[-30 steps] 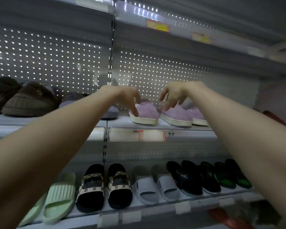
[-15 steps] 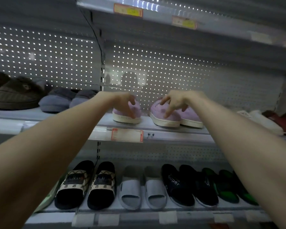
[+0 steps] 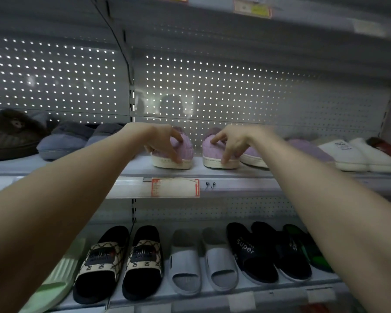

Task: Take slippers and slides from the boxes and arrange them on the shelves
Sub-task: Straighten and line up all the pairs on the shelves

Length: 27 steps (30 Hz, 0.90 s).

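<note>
Purple slippers: one pair sits toe-out on the upper shelf (image 3: 212,175), near its front edge, just above a red-bordered price tag (image 3: 175,187). Left slipper (image 3: 185,150) and right slipper (image 3: 212,150) stand side by side with a narrow gap between them, cream soles flat on the shelf. Left hand (image 3: 160,138) is on the left slipper: fingers curled over its fuzzy top, thumb down against the sole edge, so the hand is clamped on it. Right hand (image 3: 233,141) is on the right slipper: index finger laid on the upper, other fingers reaching down to the sole rim, closed around its right side. Both forearms extend straight in from the bottom corners of the frame. Another purple slipper (image 3: 253,155) sits just beside the right slipper, partly hidden behind the right wrist. Further right on the same shelf: white slippers (image 3: 357,154). To the left: grey-blue slippers (image 3: 66,141), then a brown slipper (image 3: 9,136). Lower shelf (image 3: 235,292), left to right: green slide (image 3: 54,283), patterned black-and-cream slides (image 3: 122,260), grey slides (image 3: 201,260), black slides (image 3: 264,251) with "Super" printed on one strap, and black-and-green slides (image 3: 307,245) partly hidden by the right forearm. Perforated back panel (image 3: 235,91) behind the upper shelf.
</note>
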Tool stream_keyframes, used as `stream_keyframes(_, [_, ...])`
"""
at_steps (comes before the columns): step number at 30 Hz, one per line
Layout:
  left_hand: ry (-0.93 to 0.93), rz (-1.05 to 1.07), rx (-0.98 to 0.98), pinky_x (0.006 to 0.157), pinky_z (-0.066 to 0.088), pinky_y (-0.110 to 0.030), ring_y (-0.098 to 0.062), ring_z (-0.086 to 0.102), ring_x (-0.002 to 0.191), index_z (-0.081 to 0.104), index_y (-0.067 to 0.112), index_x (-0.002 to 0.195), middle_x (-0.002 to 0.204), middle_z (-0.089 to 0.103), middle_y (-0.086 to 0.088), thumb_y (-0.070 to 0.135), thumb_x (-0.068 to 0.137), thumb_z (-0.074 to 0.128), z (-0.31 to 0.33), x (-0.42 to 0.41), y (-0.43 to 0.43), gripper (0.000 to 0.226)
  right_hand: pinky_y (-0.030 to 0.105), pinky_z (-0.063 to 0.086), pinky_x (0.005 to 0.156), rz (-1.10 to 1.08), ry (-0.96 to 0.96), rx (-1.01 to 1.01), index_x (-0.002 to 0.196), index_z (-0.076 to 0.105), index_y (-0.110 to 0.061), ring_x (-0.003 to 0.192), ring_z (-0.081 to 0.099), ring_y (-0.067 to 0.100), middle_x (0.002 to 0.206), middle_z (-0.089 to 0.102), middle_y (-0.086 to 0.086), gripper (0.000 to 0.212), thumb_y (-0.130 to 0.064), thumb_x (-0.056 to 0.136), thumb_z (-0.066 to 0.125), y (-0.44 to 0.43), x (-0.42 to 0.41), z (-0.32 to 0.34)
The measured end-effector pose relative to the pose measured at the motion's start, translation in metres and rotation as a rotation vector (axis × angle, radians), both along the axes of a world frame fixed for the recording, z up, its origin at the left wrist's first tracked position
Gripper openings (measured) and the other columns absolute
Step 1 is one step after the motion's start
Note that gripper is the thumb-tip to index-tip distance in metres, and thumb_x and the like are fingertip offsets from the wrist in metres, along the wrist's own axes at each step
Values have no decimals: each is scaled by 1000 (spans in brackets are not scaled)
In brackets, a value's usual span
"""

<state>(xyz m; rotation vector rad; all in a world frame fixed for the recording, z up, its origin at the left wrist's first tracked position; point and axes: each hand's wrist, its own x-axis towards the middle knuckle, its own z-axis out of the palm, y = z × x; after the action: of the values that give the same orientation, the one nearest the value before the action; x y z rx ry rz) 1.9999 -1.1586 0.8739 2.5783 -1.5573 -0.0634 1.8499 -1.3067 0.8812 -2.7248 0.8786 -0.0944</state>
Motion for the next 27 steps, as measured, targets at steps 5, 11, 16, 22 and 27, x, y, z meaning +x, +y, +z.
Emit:
stream_keyframes(5, [2,-17,-6,80,54,-34,-29,55,107,36,36,139,135,42,-6,42,73,74,-4,14,-6,77,43,53,87,-26,-47,10,139,44,-28,118,50,35,150,35,6,82,-19,68,84,-1,12,-1])
stream_keyframes(11, [48,-32,-8,75,53,-29,-24,50,99,34,33,141,124,41,-4,38,76,73,-1,21,-11,76,32,48,63,-25,-32,-33,144,35,-35,101,48,28,148,35,3,92,-23,68,84,-3,20,-7])
stream_keyframes(16, [4,-40,-46,90,49,-34,-27,48,119,33,29,143,143,37,-5,39,78,71,-10,31,-18,76,40,50,81,12,-21,-52,143,35,-37,119,46,35,150,32,5,92,-21,67,84,-9,29,-7])
stream_keyframes(22, [-10,-40,-52,95,49,-39,-27,48,122,33,31,142,145,36,-4,44,75,72,-12,39,-25,79,42,53,83,77,-47,-25,144,34,-34,126,43,35,152,30,2,92,-17,69,83,-10,40,-8])
stream_keyframes(27, [54,-40,-44,81,53,-29,-25,53,110,31,34,143,140,41,-6,41,76,72,-10,46,-25,79,45,52,89,97,-44,10,146,31,-32,129,41,34,154,27,2,93,-11,71,81,-12,48,-6])
